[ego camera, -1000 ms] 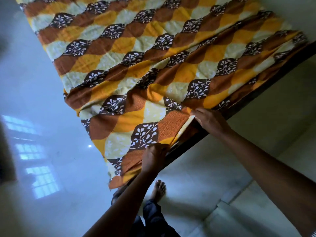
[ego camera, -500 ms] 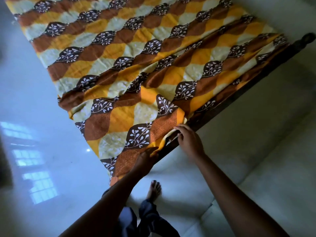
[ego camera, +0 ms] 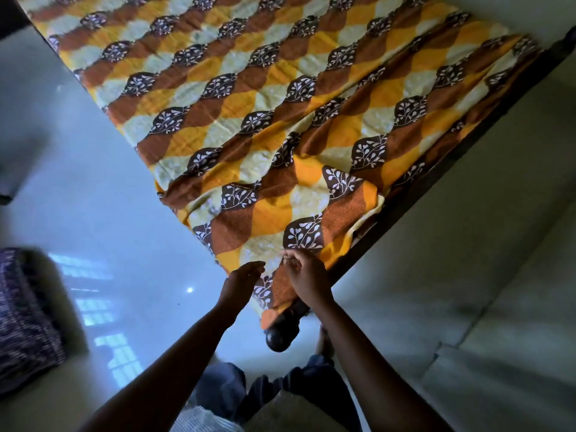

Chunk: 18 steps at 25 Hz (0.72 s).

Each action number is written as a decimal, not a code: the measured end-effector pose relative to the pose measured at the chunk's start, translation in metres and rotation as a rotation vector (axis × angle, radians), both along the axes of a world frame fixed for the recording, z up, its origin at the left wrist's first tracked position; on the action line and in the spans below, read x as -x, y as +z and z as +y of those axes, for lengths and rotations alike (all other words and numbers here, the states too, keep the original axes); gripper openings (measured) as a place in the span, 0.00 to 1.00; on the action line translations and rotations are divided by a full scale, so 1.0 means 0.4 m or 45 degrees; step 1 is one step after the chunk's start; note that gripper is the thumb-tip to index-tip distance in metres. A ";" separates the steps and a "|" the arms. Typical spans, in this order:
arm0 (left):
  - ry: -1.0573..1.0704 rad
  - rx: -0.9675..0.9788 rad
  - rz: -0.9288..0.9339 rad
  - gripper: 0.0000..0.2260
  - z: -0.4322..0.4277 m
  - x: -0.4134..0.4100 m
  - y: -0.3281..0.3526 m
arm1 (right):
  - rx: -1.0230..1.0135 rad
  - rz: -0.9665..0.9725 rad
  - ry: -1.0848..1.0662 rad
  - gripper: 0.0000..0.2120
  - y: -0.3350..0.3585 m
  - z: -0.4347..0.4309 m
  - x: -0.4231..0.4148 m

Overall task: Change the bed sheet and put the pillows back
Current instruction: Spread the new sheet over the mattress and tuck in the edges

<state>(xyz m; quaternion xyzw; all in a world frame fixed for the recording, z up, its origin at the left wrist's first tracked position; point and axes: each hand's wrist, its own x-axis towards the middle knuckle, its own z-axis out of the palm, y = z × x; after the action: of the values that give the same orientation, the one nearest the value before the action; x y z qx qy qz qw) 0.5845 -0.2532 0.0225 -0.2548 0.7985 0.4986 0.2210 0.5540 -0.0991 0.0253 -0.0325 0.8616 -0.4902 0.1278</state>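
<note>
A bed sheet [ego camera: 255,113] with orange, brown and cream leaf scallops covers the bed, wrinkled and folded over near the close corner. My right hand [ego camera: 307,280] pinches the sheet's edge at that corner, beside the dark wooden frame [ego camera: 436,179]. My left hand [ego camera: 241,280] hovers just left of it, fingers curled and apart from the cloth, holding nothing. A round dark bedpost knob [ego camera: 278,338] sticks out below the hanging sheet corner. No pillows on the bed are visible.
Glossy pale floor [ego camera: 103,232] lies left of the bed with window reflections. A dark blue patterned cushion-like bundle [ego camera: 25,313] sits at the far left. A pale wall [ego camera: 467,275] runs along the bed's right side. My legs in blue trousers [ego camera: 268,394] stand below.
Both hands moved down the bed edge to the near corner. My right hand shifted from the side fold to the corner edge; my left hand came off the sheet.
</note>
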 end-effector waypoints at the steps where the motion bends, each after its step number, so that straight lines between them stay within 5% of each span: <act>1: 0.009 -0.051 -0.022 0.10 -0.048 -0.013 -0.014 | -0.003 -0.021 -0.038 0.11 0.000 -0.043 -0.019; 9: -0.273 -0.292 -0.102 0.11 -0.437 -0.093 -0.112 | -0.021 -0.132 -0.612 0.10 -0.051 -0.339 -0.230; 14: -0.201 -0.459 -0.267 0.12 -0.531 -0.162 -0.127 | 0.119 -0.531 -1.048 0.10 -0.114 -0.496 -0.402; 18: -0.112 -0.586 -0.382 0.08 -0.521 -0.224 -0.173 | 0.023 -0.565 -1.271 0.20 -0.227 -0.529 -0.459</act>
<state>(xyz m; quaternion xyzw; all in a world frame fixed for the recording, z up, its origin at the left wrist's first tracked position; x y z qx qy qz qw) 0.6740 -0.4616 -0.0469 -0.2341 0.6327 0.6135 0.4104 0.7378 -0.3107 -0.0656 0.4833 0.7206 -0.4937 0.0580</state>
